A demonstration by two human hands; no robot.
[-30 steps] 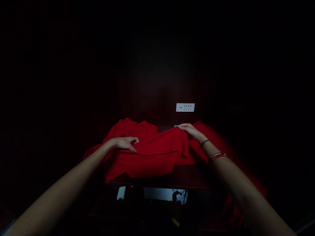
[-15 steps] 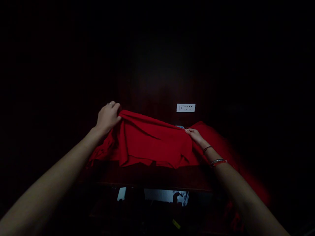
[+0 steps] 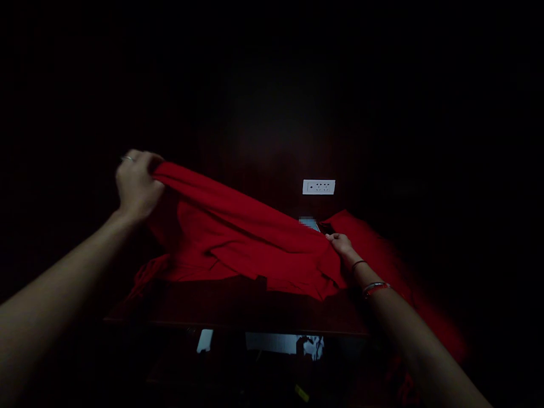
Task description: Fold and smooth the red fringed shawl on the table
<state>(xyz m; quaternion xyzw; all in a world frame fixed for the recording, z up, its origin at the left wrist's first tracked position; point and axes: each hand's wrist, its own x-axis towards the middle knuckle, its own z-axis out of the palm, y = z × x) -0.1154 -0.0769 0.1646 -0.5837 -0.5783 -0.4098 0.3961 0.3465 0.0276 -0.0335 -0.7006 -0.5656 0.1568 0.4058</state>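
Note:
A red fringed scarf (image 3: 250,226) is stretched between my two hands, its upper edge sloping down from left to right. My left hand (image 3: 138,184) is closed around the raised left end, with a ring on one finger. Lower down, my right hand (image 3: 340,243) pinches the upper edge. Folds hang onto the dark tabletop (image 3: 238,306), and tassels show at the lower left. More red fabric spreads to the right, behind and under my right forearm; whether it is the same piece I cannot tell.
A white wall socket (image 3: 318,187) is set in the dark surface beyond the table. Behind the scarf's edge lies a pale blue, blurred-out item (image 3: 309,223). Below the table edge are pale shapes and a small yellow item (image 3: 302,393). Darkness hides most surroundings.
My left hand has moved left and up, pulling the scarf wider and tauter. My right hand has shifted slightly down and right, still pinching. More of the pale blue item shows.

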